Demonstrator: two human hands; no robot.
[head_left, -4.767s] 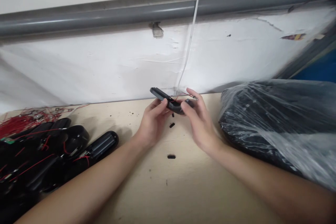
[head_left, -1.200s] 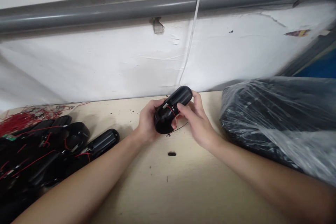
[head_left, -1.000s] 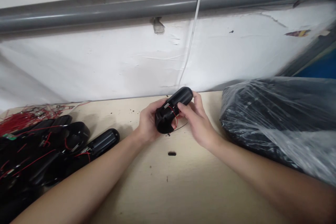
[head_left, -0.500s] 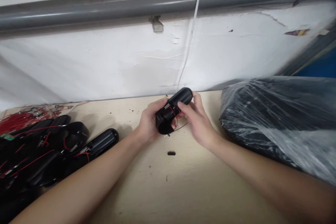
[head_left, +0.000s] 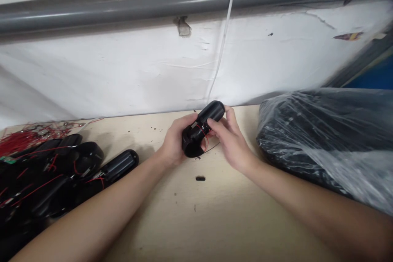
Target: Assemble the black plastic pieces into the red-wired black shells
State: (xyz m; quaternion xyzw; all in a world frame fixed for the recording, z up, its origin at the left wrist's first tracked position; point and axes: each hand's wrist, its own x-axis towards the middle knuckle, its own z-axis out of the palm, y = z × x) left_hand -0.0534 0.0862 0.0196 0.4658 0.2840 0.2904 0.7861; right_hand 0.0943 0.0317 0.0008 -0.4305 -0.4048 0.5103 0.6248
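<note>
Both my hands hold one black oval plastic housing (head_left: 202, 127) just above the wooden bench (head_left: 215, 213), near the wall. My left hand (head_left: 173, 143) wraps its lower left end with fingers curled. My right hand (head_left: 230, 141) grips the upper right end, thumb pressing on the housing's side where a thin red wire (head_left: 203, 133) loops across it. A dark wire end hangs below the housing.
A pile of black housings with red wires (head_left: 52, 176) lies at the left. A clear plastic bag of black parts (head_left: 325, 139) fills the right. A small black piece (head_left: 200, 178) lies on the bench below my hands. A white cable (head_left: 224, 37) runs down the wall.
Since 4.8 s ago the part went from an open shell held flat to a closed housing turned toward me. Over the last second my hands barely shifted.
</note>
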